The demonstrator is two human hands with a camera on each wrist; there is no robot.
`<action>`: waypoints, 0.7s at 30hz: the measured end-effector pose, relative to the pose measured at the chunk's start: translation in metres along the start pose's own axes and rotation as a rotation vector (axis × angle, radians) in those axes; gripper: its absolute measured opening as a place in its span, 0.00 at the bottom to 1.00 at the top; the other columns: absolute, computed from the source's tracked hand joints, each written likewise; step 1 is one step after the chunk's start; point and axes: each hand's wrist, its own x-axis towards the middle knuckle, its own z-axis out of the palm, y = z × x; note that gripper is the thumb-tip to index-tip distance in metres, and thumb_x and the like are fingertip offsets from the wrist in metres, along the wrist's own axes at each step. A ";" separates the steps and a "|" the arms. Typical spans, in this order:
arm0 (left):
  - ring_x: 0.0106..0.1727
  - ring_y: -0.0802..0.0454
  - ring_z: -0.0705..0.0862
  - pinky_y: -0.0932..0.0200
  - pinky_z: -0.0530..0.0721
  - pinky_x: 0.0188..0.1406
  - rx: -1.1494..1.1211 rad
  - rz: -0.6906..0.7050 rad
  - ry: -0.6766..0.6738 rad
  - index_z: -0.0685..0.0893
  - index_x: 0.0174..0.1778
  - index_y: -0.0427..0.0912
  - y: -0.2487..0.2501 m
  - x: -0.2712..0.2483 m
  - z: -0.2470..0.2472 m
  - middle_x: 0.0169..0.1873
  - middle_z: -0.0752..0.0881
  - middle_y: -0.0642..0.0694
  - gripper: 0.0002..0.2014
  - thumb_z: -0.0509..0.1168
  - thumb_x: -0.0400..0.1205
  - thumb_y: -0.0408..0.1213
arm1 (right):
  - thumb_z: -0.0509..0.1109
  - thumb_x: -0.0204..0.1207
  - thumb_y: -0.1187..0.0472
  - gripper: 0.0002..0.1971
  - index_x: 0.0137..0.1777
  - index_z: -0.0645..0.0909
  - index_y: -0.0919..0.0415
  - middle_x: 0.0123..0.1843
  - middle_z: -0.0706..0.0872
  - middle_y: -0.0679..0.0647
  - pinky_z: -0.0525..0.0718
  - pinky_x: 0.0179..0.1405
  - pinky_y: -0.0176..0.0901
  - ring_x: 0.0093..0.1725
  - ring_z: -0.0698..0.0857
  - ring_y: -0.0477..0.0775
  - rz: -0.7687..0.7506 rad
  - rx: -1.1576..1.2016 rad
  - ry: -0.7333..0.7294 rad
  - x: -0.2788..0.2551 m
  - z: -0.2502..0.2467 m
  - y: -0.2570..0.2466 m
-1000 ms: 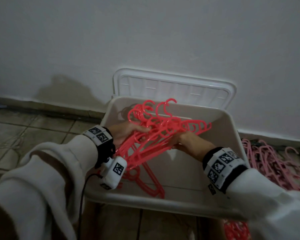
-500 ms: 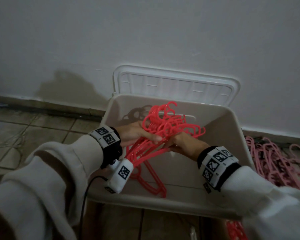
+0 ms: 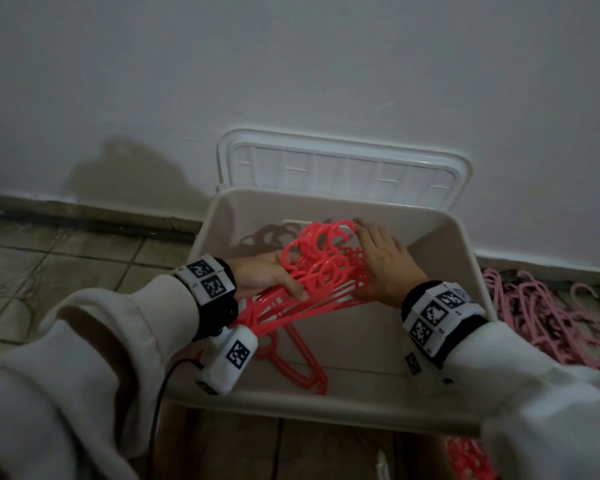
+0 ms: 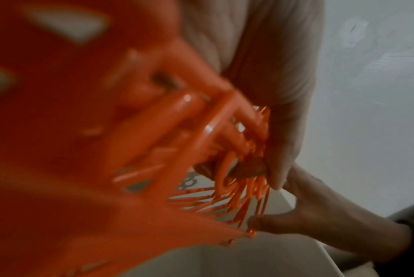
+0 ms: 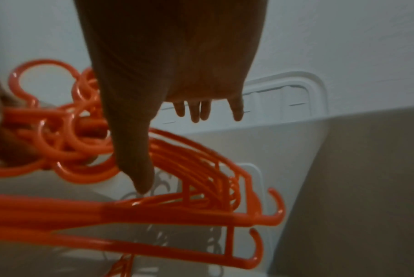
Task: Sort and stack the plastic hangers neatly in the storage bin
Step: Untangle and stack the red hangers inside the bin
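A bundle of red plastic hangers (image 3: pixel 319 271) hangs over the open beige storage bin (image 3: pixel 291 407), hooks bunched toward the far wall. My left hand (image 3: pixel 267 275) grips the bundle from the left, thumb on top. My right hand (image 3: pixel 378 265) lies flat against the right side of the hooks, fingers straight. In the right wrist view the right hand (image 5: pixel 177 65) shows an open palm above the hangers' shoulders (image 5: pixel 177 215). The left wrist view is filled by blurred hangers (image 4: pixel 153 150). Another red hanger (image 3: pixel 302 368) lies on the bin floor.
The bin's white lid (image 3: pixel 343 164) leans on the wall behind it. A heap of pink hangers (image 3: pixel 551 313) lies on the floor to the right. More red hangers (image 3: pixel 468 459) sit at the bin's near right corner. Tiled floor stretches left.
My right hand has come out from under the bundle and now lies flat against the hooks. The spread hooks have drawn together into a tighter bunch.
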 end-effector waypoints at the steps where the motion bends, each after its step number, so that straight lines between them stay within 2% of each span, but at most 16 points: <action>1: 0.38 0.58 0.88 0.65 0.87 0.43 0.021 0.001 -0.020 0.84 0.44 0.43 0.002 -0.001 0.005 0.36 0.89 0.51 0.19 0.64 0.72 0.13 | 0.74 0.68 0.49 0.50 0.82 0.45 0.58 0.83 0.51 0.52 0.51 0.79 0.60 0.82 0.52 0.52 0.010 -0.041 -0.068 -0.001 0.001 -0.002; 2: 0.38 0.59 0.87 0.67 0.86 0.42 0.041 0.005 -0.038 0.83 0.43 0.44 0.003 -0.002 0.009 0.35 0.89 0.53 0.19 0.64 0.72 0.13 | 0.72 0.71 0.49 0.47 0.82 0.46 0.57 0.83 0.51 0.51 0.46 0.80 0.61 0.82 0.51 0.51 0.004 -0.057 -0.108 0.000 0.004 -0.003; 3: 0.38 0.60 0.87 0.68 0.86 0.42 0.053 0.014 -0.050 0.83 0.43 0.44 0.005 -0.003 0.013 0.35 0.89 0.53 0.19 0.64 0.72 0.13 | 0.69 0.73 0.50 0.41 0.81 0.51 0.57 0.82 0.56 0.52 0.45 0.80 0.62 0.82 0.55 0.51 -0.019 -0.061 -0.123 0.001 0.007 -0.003; 4: 0.39 0.60 0.87 0.69 0.85 0.43 0.071 0.024 -0.058 0.83 0.44 0.43 0.006 -0.003 0.017 0.37 0.89 0.52 0.18 0.65 0.72 0.13 | 0.68 0.75 0.51 0.35 0.79 0.59 0.57 0.80 0.64 0.53 0.47 0.80 0.62 0.80 0.62 0.52 -0.045 -0.032 -0.123 0.003 0.010 -0.002; 5: 0.40 0.60 0.87 0.69 0.85 0.44 0.097 0.034 -0.068 0.83 0.45 0.42 0.008 -0.005 0.019 0.40 0.88 0.50 0.18 0.66 0.72 0.14 | 0.69 0.75 0.53 0.29 0.74 0.68 0.57 0.74 0.74 0.55 0.55 0.79 0.59 0.76 0.70 0.54 -0.073 0.044 -0.116 0.004 0.012 0.000; 6: 0.41 0.62 0.86 0.71 0.83 0.45 0.149 0.042 -0.077 0.83 0.48 0.43 0.011 -0.006 0.019 0.43 0.87 0.49 0.17 0.67 0.72 0.16 | 0.69 0.74 0.54 0.23 0.69 0.75 0.59 0.68 0.81 0.58 0.66 0.74 0.53 0.70 0.77 0.57 -0.078 0.143 -0.117 0.005 0.013 0.001; 7: 0.42 0.66 0.85 0.75 0.81 0.45 0.233 0.046 -0.071 0.82 0.50 0.44 0.013 -0.006 0.019 0.45 0.86 0.50 0.18 0.69 0.72 0.18 | 0.67 0.73 0.53 0.21 0.63 0.80 0.62 0.62 0.85 0.60 0.74 0.65 0.47 0.64 0.82 0.59 -0.083 0.222 -0.127 0.004 0.012 0.002; 8: 0.44 0.68 0.84 0.78 0.79 0.45 0.338 0.056 -0.054 0.80 0.53 0.45 0.015 -0.006 0.018 0.47 0.85 0.52 0.19 0.71 0.71 0.20 | 0.63 0.70 0.52 0.23 0.60 0.82 0.64 0.58 0.87 0.61 0.75 0.57 0.42 0.61 0.84 0.59 -0.085 0.272 -0.145 0.002 0.011 0.002; 9: 0.49 0.67 0.84 0.80 0.77 0.46 0.434 0.069 -0.024 0.78 0.57 0.45 0.015 -0.005 0.017 0.51 0.85 0.52 0.22 0.73 0.71 0.22 | 0.59 0.67 0.52 0.25 0.59 0.83 0.66 0.57 0.87 0.62 0.74 0.51 0.37 0.59 0.85 0.59 -0.103 0.305 -0.162 0.001 0.011 0.002; 10: 0.56 0.62 0.83 0.80 0.77 0.48 0.500 0.075 0.012 0.76 0.63 0.43 0.014 -0.003 0.015 0.56 0.84 0.50 0.27 0.74 0.70 0.24 | 0.58 0.66 0.52 0.26 0.58 0.83 0.67 0.56 0.88 0.63 0.72 0.48 0.33 0.58 0.85 0.59 -0.116 0.328 -0.163 0.001 0.012 0.003; 12: 0.63 0.52 0.80 0.76 0.76 0.53 0.613 0.057 0.055 0.73 0.69 0.40 0.012 0.001 0.010 0.63 0.81 0.46 0.33 0.75 0.69 0.24 | 0.64 0.72 0.55 0.21 0.59 0.83 0.69 0.56 0.88 0.63 0.71 0.48 0.32 0.57 0.85 0.58 -0.125 0.353 -0.149 0.001 0.015 0.005; 13: 0.61 0.52 0.79 0.72 0.76 0.54 0.699 0.027 0.063 0.73 0.69 0.39 0.011 0.002 0.007 0.62 0.81 0.46 0.32 0.75 0.69 0.26 | 0.67 0.75 0.59 0.17 0.59 0.82 0.70 0.56 0.88 0.63 0.71 0.49 0.31 0.58 0.85 0.56 -0.126 0.370 -0.141 0.001 0.017 0.008; 15: 0.54 0.53 0.79 0.65 0.76 0.52 0.879 -0.075 0.112 0.76 0.62 0.42 0.008 0.004 -0.001 0.55 0.81 0.49 0.23 0.74 0.72 0.32 | 0.71 0.75 0.65 0.14 0.59 0.83 0.71 0.56 0.87 0.64 0.69 0.47 0.27 0.56 0.82 0.48 -0.111 0.434 -0.108 -0.001 0.019 0.012; 17: 0.49 0.52 0.79 0.61 0.76 0.47 1.004 -0.116 0.192 0.79 0.53 0.42 0.005 0.005 -0.004 0.49 0.82 0.45 0.12 0.70 0.76 0.38 | 0.71 0.74 0.65 0.15 0.59 0.82 0.71 0.54 0.87 0.64 0.68 0.45 0.25 0.51 0.79 0.45 -0.075 0.454 -0.097 -0.002 0.018 0.014; 19: 0.45 0.52 0.78 0.61 0.74 0.43 1.072 -0.090 0.233 0.81 0.51 0.40 0.001 0.007 -0.002 0.47 0.83 0.41 0.09 0.66 0.79 0.40 | 0.70 0.75 0.67 0.14 0.58 0.82 0.72 0.50 0.87 0.62 0.68 0.43 0.26 0.48 0.78 0.45 -0.046 0.429 -0.122 -0.002 0.015 0.010; 21: 0.45 0.48 0.81 0.57 0.78 0.45 1.061 -0.064 0.229 0.80 0.51 0.38 0.000 0.012 0.005 0.46 0.84 0.40 0.09 0.64 0.81 0.40 | 0.67 0.76 0.70 0.12 0.58 0.81 0.73 0.49 0.87 0.64 0.69 0.42 0.29 0.44 0.79 0.48 -0.045 0.394 -0.158 0.002 0.015 0.002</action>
